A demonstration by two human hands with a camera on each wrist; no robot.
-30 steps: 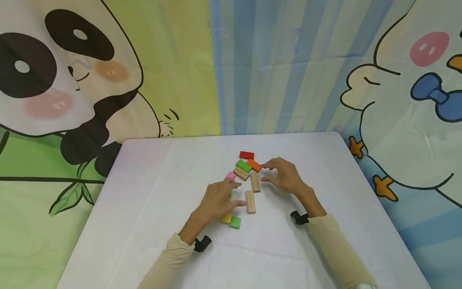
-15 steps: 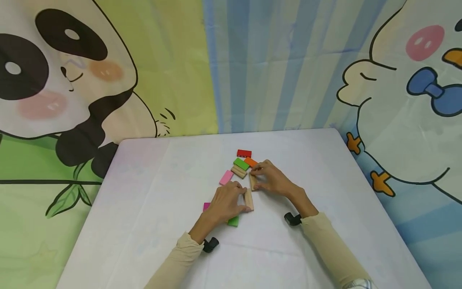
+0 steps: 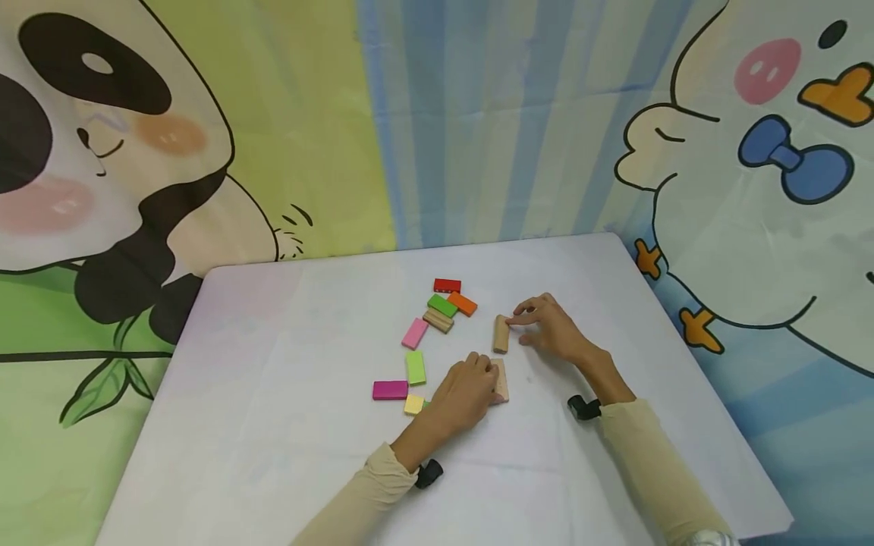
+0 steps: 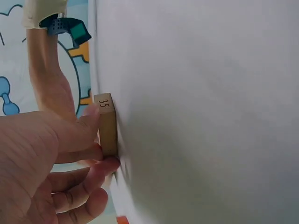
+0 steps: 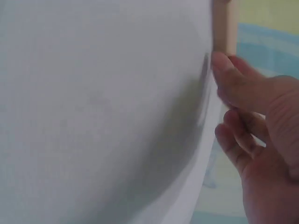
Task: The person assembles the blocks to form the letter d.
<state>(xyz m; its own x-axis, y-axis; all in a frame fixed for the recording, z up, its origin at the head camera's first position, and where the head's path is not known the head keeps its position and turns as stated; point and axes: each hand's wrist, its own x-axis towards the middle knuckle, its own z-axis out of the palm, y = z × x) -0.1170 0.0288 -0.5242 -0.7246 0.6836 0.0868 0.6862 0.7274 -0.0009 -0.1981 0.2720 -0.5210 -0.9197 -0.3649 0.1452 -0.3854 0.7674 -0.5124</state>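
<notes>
Two plain wooden blocks lie apart from the coloured group. My left hand (image 3: 464, 396) pinches the nearer wooden block (image 3: 501, 381) by its ends; in the left wrist view this block (image 4: 108, 133) shows the number 35, thumb at one end and fingers at the other. The farther wooden block (image 3: 501, 334) is just beyond it. At its right side is my right hand (image 3: 549, 330), a fingertip touching the upper edge and the thumb a little off it. Blurred in the right wrist view, a wooden block (image 5: 224, 28) shows beside the thumb and finger.
Left of the hands are a red block (image 3: 447, 285), an orange one (image 3: 462, 304), a green one (image 3: 442, 305), wooden ones (image 3: 438, 320), a pink one (image 3: 414, 333), a lime one (image 3: 416, 368), a magenta one (image 3: 390, 390) and a yellow one (image 3: 413, 405).
Both hands and the two wooden blocks have moved right, away from the coloured blocks. My left hand has closed on the nearer block; my right thumb has come away from the farther one.
</notes>
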